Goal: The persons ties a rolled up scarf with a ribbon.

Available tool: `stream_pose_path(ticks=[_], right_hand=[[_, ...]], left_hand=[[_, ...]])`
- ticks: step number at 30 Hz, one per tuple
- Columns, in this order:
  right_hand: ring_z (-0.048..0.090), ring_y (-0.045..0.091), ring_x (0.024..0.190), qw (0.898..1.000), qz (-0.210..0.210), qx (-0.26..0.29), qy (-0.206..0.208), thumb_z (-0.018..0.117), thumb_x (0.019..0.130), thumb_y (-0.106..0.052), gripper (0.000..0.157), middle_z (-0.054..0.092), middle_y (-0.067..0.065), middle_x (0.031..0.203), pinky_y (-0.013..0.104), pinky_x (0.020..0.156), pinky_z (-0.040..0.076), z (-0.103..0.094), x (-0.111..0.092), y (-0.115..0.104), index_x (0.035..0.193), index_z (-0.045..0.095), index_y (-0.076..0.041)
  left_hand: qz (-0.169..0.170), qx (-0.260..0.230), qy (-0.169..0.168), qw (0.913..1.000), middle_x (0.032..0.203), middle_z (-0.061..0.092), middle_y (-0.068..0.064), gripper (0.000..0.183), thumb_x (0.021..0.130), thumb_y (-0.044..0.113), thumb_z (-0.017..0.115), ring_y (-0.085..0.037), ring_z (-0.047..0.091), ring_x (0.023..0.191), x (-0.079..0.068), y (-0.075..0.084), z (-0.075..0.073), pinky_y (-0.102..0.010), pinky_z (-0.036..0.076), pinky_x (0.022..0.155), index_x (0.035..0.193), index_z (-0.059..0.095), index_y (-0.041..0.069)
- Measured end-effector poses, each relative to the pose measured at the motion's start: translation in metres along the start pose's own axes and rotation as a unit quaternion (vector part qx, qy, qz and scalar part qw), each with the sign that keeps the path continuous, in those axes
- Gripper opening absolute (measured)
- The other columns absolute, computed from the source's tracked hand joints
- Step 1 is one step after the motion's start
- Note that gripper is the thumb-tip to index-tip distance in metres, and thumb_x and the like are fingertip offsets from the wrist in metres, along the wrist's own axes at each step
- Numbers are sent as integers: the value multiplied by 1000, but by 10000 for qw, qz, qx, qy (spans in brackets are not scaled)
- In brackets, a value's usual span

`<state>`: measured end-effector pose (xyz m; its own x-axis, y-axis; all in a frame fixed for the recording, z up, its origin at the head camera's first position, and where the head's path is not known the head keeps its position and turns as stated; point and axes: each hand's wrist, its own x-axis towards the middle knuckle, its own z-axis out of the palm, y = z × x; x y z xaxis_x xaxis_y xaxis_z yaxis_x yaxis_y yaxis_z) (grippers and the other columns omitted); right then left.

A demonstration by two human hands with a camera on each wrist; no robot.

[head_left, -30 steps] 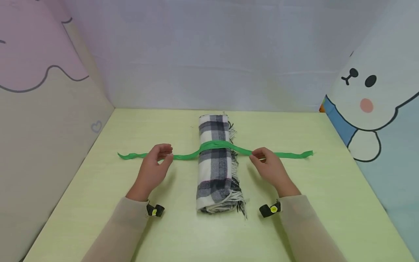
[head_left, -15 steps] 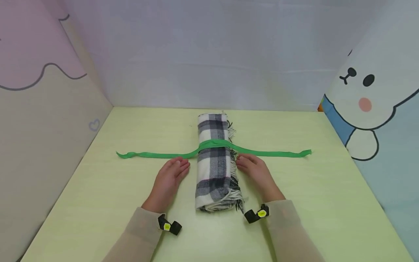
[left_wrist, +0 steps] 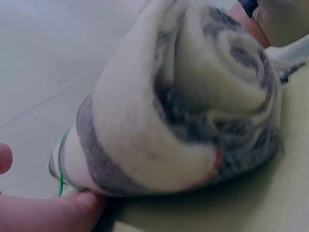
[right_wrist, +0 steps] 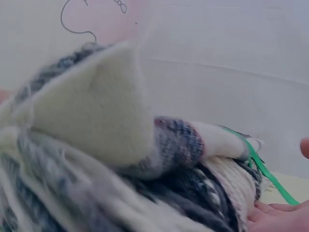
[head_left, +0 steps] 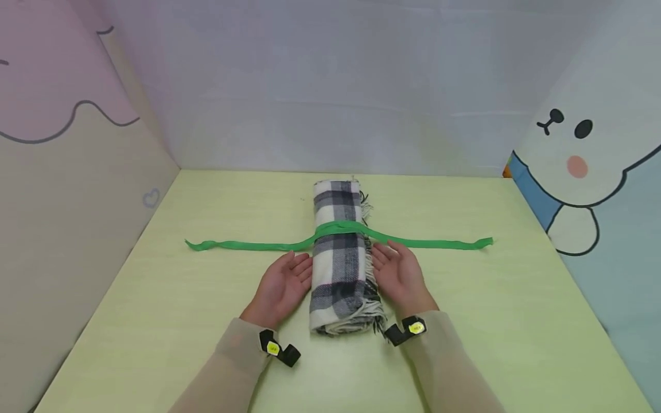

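Observation:
A rolled plaid scarf in white, grey and black lies lengthwise on the table, its fringe along the right side. Across its middle runs a green ribbon, with both tails stretched out left and right. My left hand is at the scarf's left side, palm turned up, fingers extended to its edge. On the other side my right hand lies palm up, fingertips at the fringe just below the ribbon. The left wrist view shows the coiled end of the scarf with fingertips at its underside.
The pale yellow-green table is bounded by a plain pale back wall. Cartoon-printed panels stand at the left and right.
Both hands have moved inward from the ribbon's tails to the scarf's sides and turned palms up. The scarf and ribbon stay in place.

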<state>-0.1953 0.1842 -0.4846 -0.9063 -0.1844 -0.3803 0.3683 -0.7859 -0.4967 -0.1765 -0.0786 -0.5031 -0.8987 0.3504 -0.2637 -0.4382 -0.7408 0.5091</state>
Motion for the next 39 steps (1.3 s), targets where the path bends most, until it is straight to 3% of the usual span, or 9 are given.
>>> stream_pose_path(ticks=[3,8,17,21,27,31,36,39], right_hand=[[-9,24,157,9990,-185,401,19,36,112,-26,72,-13,13,171,31,125,0,2,5,3,163,-10,-3],[-3,23,158,9963,-481,696,118,37,111,-26,72,-6,16,172,30,125,7,6,16,6,163,-5,-1],[14,26,157,9906,-883,1021,215,40,112,-29,72,8,14,172,31,124,20,4,31,4,165,-2,-6],[22,27,155,9891,-1011,1037,261,40,113,-25,65,15,15,170,32,123,26,5,36,3,165,6,-5],[31,25,152,9889,-1100,957,268,41,113,-20,53,33,14,165,34,121,30,7,40,4,161,25,-4],[33,24,151,9880,-1217,898,310,43,113,-21,46,39,12,161,33,121,30,10,44,2,154,32,-7],[36,24,148,9867,-1336,710,592,46,111,-21,24,42,10,157,33,120,32,16,45,-4,132,39,-12],[36,25,147,9856,-1478,170,807,46,112,-20,16,43,11,157,34,121,30,22,44,-8,125,41,-12]], left_hand=[[28,-356,69,9993,169,-5,-24,71,113,31,30,-36,1,157,5,-6,4,-43,11,127,160,-8,-7],[294,-770,126,9965,170,-5,-21,73,112,32,31,-33,0,157,14,-12,7,-40,9,127,160,-10,-6],[747,-1317,87,9884,171,-3,-19,70,112,30,28,-32,1,157,38,-7,10,-38,8,127,161,-8,-3],[1084,-1421,82,9839,171,4,-19,64,113,26,26,-31,5,157,42,-4,10,-37,13,127,163,-3,-1],[1544,-1741,198,9724,168,23,-16,54,115,20,31,-28,25,154,45,4,7,-36,28,123,163,16,3],[1554,-1663,202,9735,166,28,-17,52,114,18,37,-29,33,150,51,8,8,-37,34,120,162,22,5],[1421,-1317,429,9801,160,37,-19,49,113,11,40,-31,41,146,60,13,13,-38,41,115,159,27,4],[1381,-1113,511,9828,157,41,-20,48,112,9,39,-31,44,144,65,16,17,-38,44,112,158,28,3]])
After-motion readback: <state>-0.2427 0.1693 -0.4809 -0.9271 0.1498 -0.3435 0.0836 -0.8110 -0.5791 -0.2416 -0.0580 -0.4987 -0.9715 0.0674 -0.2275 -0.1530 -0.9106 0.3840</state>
